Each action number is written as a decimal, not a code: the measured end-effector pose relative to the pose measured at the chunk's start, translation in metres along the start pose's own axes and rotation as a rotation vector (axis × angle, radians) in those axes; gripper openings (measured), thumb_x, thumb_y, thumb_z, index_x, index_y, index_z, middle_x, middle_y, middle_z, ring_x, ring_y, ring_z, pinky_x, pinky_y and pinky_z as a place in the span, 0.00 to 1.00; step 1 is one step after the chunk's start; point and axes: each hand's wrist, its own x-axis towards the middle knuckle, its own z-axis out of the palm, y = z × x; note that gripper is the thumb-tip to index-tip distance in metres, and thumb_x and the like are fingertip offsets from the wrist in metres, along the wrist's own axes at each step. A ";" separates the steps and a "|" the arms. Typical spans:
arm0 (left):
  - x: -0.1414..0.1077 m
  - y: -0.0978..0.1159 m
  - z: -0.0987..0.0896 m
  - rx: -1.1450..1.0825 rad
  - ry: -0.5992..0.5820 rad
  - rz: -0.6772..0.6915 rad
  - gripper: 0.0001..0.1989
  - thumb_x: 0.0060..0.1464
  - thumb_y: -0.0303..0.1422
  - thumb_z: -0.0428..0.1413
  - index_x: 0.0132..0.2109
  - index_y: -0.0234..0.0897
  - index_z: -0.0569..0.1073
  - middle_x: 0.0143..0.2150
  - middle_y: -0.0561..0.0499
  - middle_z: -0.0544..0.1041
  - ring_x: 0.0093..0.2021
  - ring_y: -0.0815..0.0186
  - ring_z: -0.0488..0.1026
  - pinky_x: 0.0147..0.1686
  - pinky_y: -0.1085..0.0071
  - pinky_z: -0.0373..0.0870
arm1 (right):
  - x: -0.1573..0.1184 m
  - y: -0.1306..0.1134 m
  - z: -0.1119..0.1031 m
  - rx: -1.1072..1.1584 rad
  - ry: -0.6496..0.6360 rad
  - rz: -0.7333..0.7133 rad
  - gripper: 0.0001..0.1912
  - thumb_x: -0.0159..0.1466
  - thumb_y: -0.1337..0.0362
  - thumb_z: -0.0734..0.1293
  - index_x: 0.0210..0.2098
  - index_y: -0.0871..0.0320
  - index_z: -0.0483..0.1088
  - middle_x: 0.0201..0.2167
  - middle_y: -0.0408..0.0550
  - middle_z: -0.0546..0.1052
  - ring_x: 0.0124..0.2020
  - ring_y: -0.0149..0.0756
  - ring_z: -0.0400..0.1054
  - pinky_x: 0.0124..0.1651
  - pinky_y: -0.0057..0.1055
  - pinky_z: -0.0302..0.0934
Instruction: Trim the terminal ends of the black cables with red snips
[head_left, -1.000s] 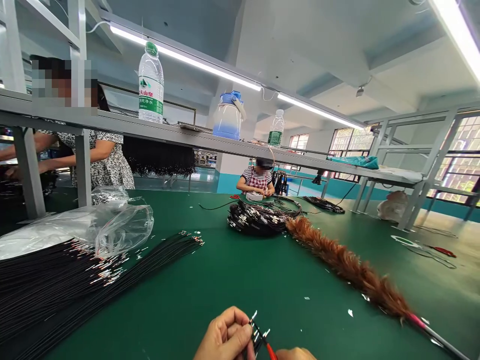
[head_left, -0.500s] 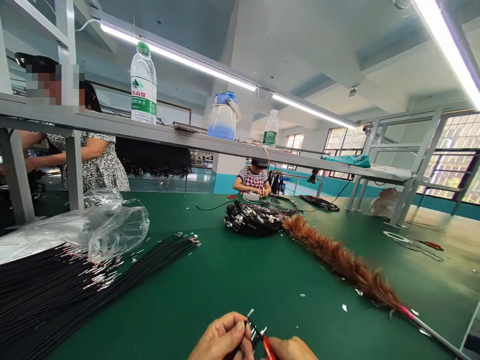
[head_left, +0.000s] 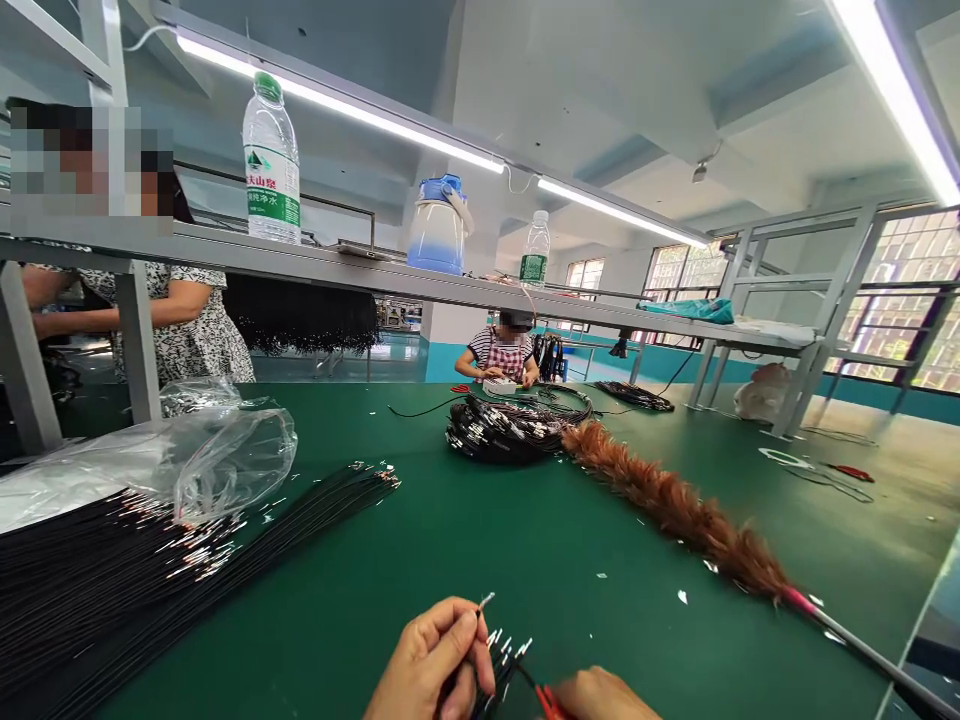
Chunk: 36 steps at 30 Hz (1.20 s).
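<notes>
Near the bottom centre, my left hand [head_left: 437, 658] pinches a black cable, whose pale stripped end [head_left: 486, 602] sticks up past the fingertips. Beside its fingers is a small bunch of black cables [head_left: 504, 652] with white tips. Just to the right, my right hand [head_left: 600, 695] is closed round a red-handled tool [head_left: 551, 703], partly cut off by the bottom edge. A long bundle of black cables [head_left: 300, 525] lies to the left on the green table [head_left: 360, 590]. Ahead sits a coiled heap of black cables [head_left: 502, 430].
A brown feather duster [head_left: 675, 505] lies slanting at the right. Clear plastic bags [head_left: 236, 455] cover part of the left side. A shelf [head_left: 337, 262] above the table holds bottles and a blue jug [head_left: 439, 230]. Two people work beyond it. Red-handled scissors [head_left: 851, 472] rest far right.
My right hand and the red-handled tool have moved right and down, away from my left hand. My left hand has shifted slightly left, still with the cable. The view has turned slightly.
</notes>
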 end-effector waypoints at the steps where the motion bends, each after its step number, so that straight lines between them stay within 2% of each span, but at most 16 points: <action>1: 0.000 0.000 0.000 0.015 -0.003 -0.009 0.20 0.48 0.50 0.56 0.30 0.35 0.67 0.19 0.53 0.74 0.09 0.81 0.49 0.13 0.77 0.41 | -0.002 0.000 -0.006 0.030 0.034 0.021 0.17 0.54 0.60 0.61 0.15 0.55 0.50 0.13 0.34 0.49 0.17 0.26 0.43 0.19 0.26 0.38; 4: -0.002 -0.002 0.003 0.170 -0.033 -0.076 0.23 0.47 0.53 0.55 0.29 0.34 0.67 0.16 0.53 0.73 0.09 0.81 0.48 0.12 0.76 0.38 | -0.009 -0.011 -0.028 0.225 0.193 0.017 0.10 0.56 0.64 0.60 0.20 0.57 0.59 0.17 0.35 0.55 0.21 0.27 0.49 0.22 0.23 0.43; 7: -0.005 -0.007 0.007 0.268 -0.057 -0.129 0.25 0.45 0.56 0.53 0.28 0.34 0.68 0.13 0.57 0.69 0.10 0.79 0.49 0.13 0.77 0.40 | -0.011 -0.035 -0.047 0.371 0.170 -0.056 0.06 0.58 0.66 0.59 0.28 0.58 0.66 0.17 0.34 0.58 0.20 0.26 0.50 0.22 0.23 0.44; 10: -0.007 -0.005 0.011 0.317 -0.053 -0.156 0.26 0.44 0.57 0.53 0.28 0.34 0.69 0.10 0.60 0.63 0.11 0.78 0.52 0.14 0.77 0.41 | -0.010 -0.053 -0.054 0.281 0.138 -0.110 0.09 0.55 0.71 0.59 0.20 0.57 0.59 0.15 0.33 0.55 0.19 0.26 0.46 0.21 0.24 0.41; 13: -0.008 0.002 0.016 0.403 -0.051 -0.164 0.26 0.43 0.56 0.53 0.25 0.35 0.68 0.09 0.61 0.60 0.10 0.77 0.51 0.13 0.75 0.40 | -0.008 -0.056 -0.052 0.142 0.116 -0.196 0.14 0.49 0.74 0.60 0.16 0.56 0.48 0.15 0.33 0.53 0.20 0.25 0.44 0.21 0.25 0.39; 17: -0.013 0.010 0.024 0.428 -0.035 -0.165 0.21 0.44 0.50 0.56 0.19 0.39 0.63 0.10 0.62 0.55 0.10 0.77 0.51 0.11 0.76 0.41 | -0.009 -0.055 -0.047 0.025 0.077 -0.254 0.14 0.44 0.76 0.60 0.16 0.56 0.47 0.15 0.33 0.54 0.18 0.26 0.43 0.22 0.26 0.39; 22: -0.018 0.018 0.029 0.518 -0.065 -0.158 0.18 0.46 0.43 0.57 0.18 0.38 0.63 0.10 0.62 0.53 0.12 0.76 0.48 0.13 0.75 0.41 | -0.013 -0.068 -0.057 -0.052 -0.082 -0.234 0.14 0.40 0.78 0.58 0.16 0.55 0.48 0.15 0.33 0.54 0.18 0.25 0.42 0.21 0.25 0.39; 25: -0.019 0.021 0.022 0.427 -0.178 -0.177 0.18 0.47 0.44 0.58 0.20 0.35 0.67 0.14 0.61 0.57 0.16 0.77 0.50 0.17 0.76 0.43 | -0.013 -0.069 -0.060 0.176 -0.143 -0.119 0.11 0.42 0.75 0.59 0.15 0.56 0.51 0.14 0.33 0.53 0.17 0.25 0.43 0.19 0.24 0.37; 27: -0.017 0.019 0.015 0.325 -0.249 -0.157 0.18 0.47 0.45 0.59 0.25 0.33 0.71 0.19 0.57 0.64 0.20 0.76 0.55 0.21 0.77 0.48 | -0.012 -0.061 -0.055 0.458 -0.189 -0.042 0.06 0.46 0.71 0.58 0.16 0.56 0.55 0.13 0.34 0.54 0.16 0.24 0.46 0.18 0.24 0.39; 29: -0.014 0.012 0.010 0.224 -0.272 -0.148 0.19 0.44 0.46 0.61 0.30 0.32 0.72 0.24 0.54 0.69 0.23 0.75 0.60 0.25 0.77 0.51 | -0.009 -0.049 -0.043 0.736 -0.235 0.006 0.05 0.49 0.67 0.58 0.18 0.57 0.61 0.13 0.36 0.60 0.14 0.24 0.50 0.18 0.23 0.42; 32: -0.009 0.001 0.006 0.101 -0.192 -0.175 0.22 0.38 0.47 0.64 0.31 0.33 0.69 0.22 0.53 0.71 0.20 0.77 0.60 0.22 0.77 0.51 | -0.005 -0.035 -0.020 1.009 -0.221 0.047 0.09 0.52 0.63 0.60 0.18 0.60 0.64 0.14 0.40 0.64 0.14 0.23 0.51 0.17 0.22 0.43; 36: -0.006 -0.002 0.005 0.159 0.058 -0.141 0.23 0.35 0.47 0.66 0.29 0.32 0.68 0.21 0.53 0.73 0.18 0.76 0.63 0.20 0.77 0.54 | -0.004 -0.030 -0.001 1.209 -0.180 0.088 0.15 0.53 0.58 0.65 0.16 0.60 0.63 0.12 0.38 0.62 0.13 0.20 0.49 0.17 0.21 0.40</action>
